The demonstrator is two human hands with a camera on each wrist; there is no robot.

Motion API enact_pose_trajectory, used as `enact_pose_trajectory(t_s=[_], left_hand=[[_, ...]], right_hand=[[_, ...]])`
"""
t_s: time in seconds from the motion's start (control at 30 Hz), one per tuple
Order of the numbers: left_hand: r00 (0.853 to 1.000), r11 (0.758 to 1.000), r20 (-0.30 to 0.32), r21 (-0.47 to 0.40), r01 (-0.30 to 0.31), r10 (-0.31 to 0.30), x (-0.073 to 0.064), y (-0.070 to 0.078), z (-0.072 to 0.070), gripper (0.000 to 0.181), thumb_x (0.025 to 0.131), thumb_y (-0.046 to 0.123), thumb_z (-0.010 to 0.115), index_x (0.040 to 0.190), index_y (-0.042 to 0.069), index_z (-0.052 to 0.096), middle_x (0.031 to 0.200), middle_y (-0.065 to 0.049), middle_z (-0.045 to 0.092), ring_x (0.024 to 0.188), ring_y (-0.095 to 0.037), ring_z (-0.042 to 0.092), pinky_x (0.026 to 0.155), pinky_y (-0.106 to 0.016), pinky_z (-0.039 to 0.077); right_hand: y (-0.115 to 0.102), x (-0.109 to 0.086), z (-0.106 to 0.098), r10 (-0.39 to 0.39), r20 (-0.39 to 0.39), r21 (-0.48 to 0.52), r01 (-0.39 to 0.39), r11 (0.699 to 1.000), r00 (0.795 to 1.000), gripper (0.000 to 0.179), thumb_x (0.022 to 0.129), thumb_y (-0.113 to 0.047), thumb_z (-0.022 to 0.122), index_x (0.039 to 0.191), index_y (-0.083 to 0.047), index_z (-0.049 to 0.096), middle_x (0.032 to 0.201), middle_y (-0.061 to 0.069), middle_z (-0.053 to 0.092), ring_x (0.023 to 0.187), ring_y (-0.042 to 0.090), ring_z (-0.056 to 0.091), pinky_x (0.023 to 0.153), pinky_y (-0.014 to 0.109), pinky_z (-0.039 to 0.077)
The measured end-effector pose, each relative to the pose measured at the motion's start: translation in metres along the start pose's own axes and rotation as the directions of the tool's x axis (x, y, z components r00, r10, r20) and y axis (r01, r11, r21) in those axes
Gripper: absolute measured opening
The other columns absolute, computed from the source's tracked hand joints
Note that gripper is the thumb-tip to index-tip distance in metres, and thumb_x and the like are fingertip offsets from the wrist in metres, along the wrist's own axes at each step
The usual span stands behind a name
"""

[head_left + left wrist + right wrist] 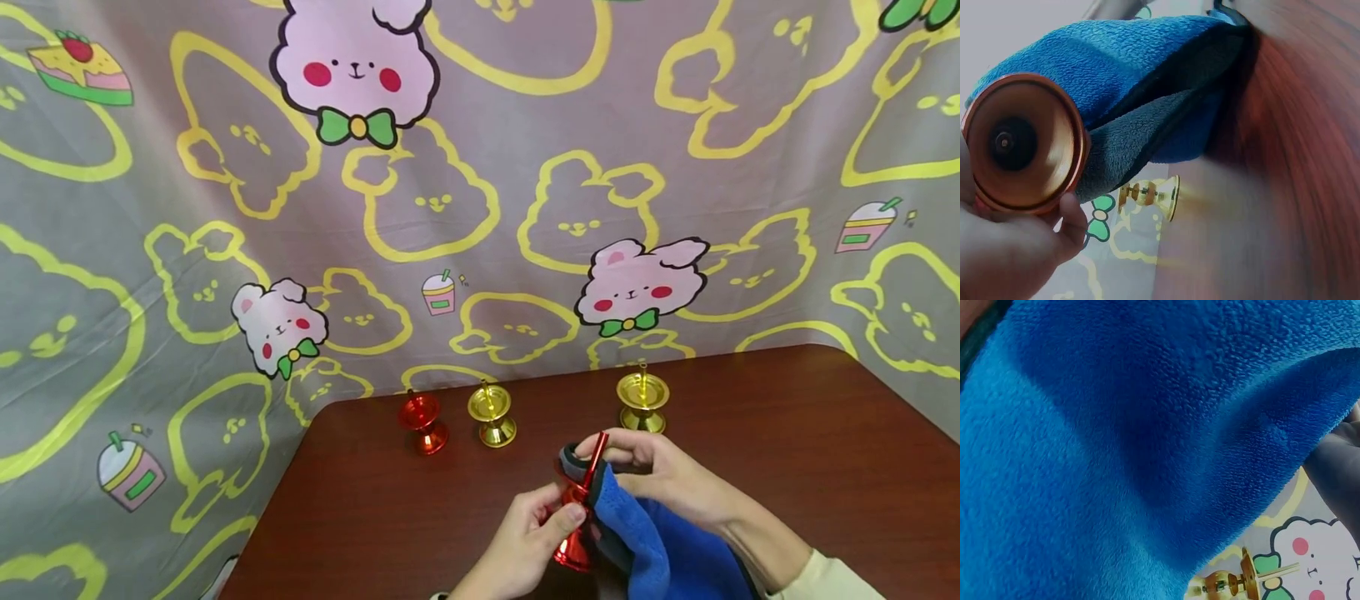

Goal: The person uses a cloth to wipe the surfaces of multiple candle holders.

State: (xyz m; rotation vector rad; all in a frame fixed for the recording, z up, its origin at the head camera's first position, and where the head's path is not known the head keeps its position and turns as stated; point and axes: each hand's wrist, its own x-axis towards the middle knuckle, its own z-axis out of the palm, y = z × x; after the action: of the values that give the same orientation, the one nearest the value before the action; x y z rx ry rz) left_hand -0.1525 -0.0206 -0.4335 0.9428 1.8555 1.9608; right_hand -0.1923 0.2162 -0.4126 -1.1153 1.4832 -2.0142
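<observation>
My left hand (528,533) holds a shiny red candle holder (573,550) by its stem, thumb in front, with its spike tilted up to the right. In the left wrist view the round hollow underside of the candle holder (1054,181) faces the camera, beside the fingers of my left hand (1016,250). With my right hand (675,475) I pinch a blue and grey cloth (633,533) against the holder's dish. Part of the dish is hidden by the cloth. Blue cloth (1116,456) fills most of the right wrist view, hiding my right fingers.
Toward the back of the brown table (360,517) stand another red candle holder (427,433), a gold candle holder (497,429) and, farther right, a second gold candle holder (642,400). A grey curtain (510,133) with cartoon prints hangs behind and beside the table.
</observation>
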Motion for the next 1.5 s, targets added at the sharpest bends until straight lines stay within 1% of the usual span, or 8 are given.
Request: enact_pose_trajectory(t_s=[0.2,0.43,0.67,0.73,0.97,1.1,1.33,1.5], left_hand=[[0.993,0.972,0.1,-0.219,0.089,-0.069,-0.001,0.004,0.001,0.046,0.11,0.021,0.041,0.124,-0.023,0.047,0.102,-0.056,0.045,0.088,-0.008,0.067,0.078,-0.024,0.055],[0.982,0.922,0.188,-0.378,0.088,-0.017,-0.002,0.001,0.001,0.054,0.112,0.024,0.032,0.118,-0.029,0.037,0.099,-0.059,0.036,0.092,-0.013,0.07,0.08,-0.027,0.056],[0.954,0.851,0.295,-0.485,0.203,-0.059,-0.004,0.008,0.0,0.042,0.111,0.027,0.029,0.121,-0.003,0.057,0.099,0.001,0.07,0.096,-0.013,0.069,0.09,-0.031,0.053],[0.944,0.84,0.322,-0.492,0.227,-0.067,-0.005,0.01,0.001,0.038,0.111,0.027,0.028,0.126,0.011,0.058,0.099,0.003,0.069,0.097,-0.013,0.068,0.09,-0.031,0.053],[0.929,0.81,0.369,-0.532,0.246,-0.039,-0.006,0.013,0.005,0.038,0.111,0.028,0.026,0.13,0.011,0.054,0.1,0.003,0.067,0.098,-0.013,0.067,0.089,-0.028,0.053],[0.942,0.828,0.329,-0.51,0.231,-0.06,-0.006,0.012,0.004,0.044,0.111,0.027,0.027,0.124,-0.006,0.053,0.099,0.001,0.069,0.096,-0.013,0.068,0.088,-0.029,0.054],[0.973,0.946,0.125,-0.238,0.218,-0.193,-0.003,0.015,0.006,0.051,0.109,0.023,0.042,0.118,-0.028,0.045,0.104,-0.06,0.038,0.083,-0.006,0.068,0.076,-0.023,0.055],[0.989,0.983,0.028,-0.104,0.15,-0.148,-0.003,0.013,0.008,0.043,0.108,0.019,0.048,0.11,-0.023,0.054,0.097,-0.053,0.05,0.078,-0.003,0.065,0.072,-0.019,0.054]], right_hand=[[-0.003,0.003,-0.001,0.013,0.015,0.05,-0.014,0.999,1.0,0.034,0.1,0.008,0.045,0.134,0.007,0.05,0.131,0.025,0.061,0.117,0.031,0.063,0.093,0.036,0.053],[-0.006,0.004,-0.004,0.032,0.032,0.036,-0.033,0.999,0.999,0.032,0.098,0.007,0.05,0.129,0.0,0.058,0.125,0.021,0.066,0.115,0.029,0.064,0.098,0.038,0.05],[-0.009,0.008,-0.005,0.07,0.041,-0.006,-0.07,0.998,0.997,0.03,0.097,0.003,0.056,0.126,-0.004,0.061,0.116,0.016,0.07,0.108,0.027,0.065,0.096,0.041,0.05],[-0.009,0.009,-0.004,0.074,0.053,0.004,-0.074,0.997,0.996,0.029,0.096,0.003,0.058,0.125,-0.004,0.061,0.112,0.014,0.072,0.104,0.025,0.067,0.094,0.041,0.051],[-0.009,0.014,-0.002,0.028,0.09,0.029,-0.031,0.999,0.996,0.029,0.092,0.008,0.06,0.12,0.001,0.056,0.103,0.011,0.073,0.092,0.02,0.07,0.081,0.037,0.057],[-0.006,0.015,0.0,0.012,0.043,-0.003,-0.012,1.0,0.999,0.026,0.092,0.007,0.06,0.117,0.0,0.057,0.098,0.008,0.073,0.089,0.018,0.069,0.08,0.035,0.056],[-0.001,0.01,0.002,0.069,-0.106,-0.102,-0.08,0.992,0.992,0.024,0.092,0.005,0.063,0.116,0.002,0.059,0.094,0.013,0.072,0.087,0.023,0.068,0.078,0.033,0.055],[-0.003,0.01,0.006,0.127,-0.216,-0.207,-0.172,0.963,0.968,0.027,0.088,0.005,0.067,0.114,0.009,0.059,0.09,0.016,0.07,0.081,0.021,0.066,0.067,0.028,0.054]])
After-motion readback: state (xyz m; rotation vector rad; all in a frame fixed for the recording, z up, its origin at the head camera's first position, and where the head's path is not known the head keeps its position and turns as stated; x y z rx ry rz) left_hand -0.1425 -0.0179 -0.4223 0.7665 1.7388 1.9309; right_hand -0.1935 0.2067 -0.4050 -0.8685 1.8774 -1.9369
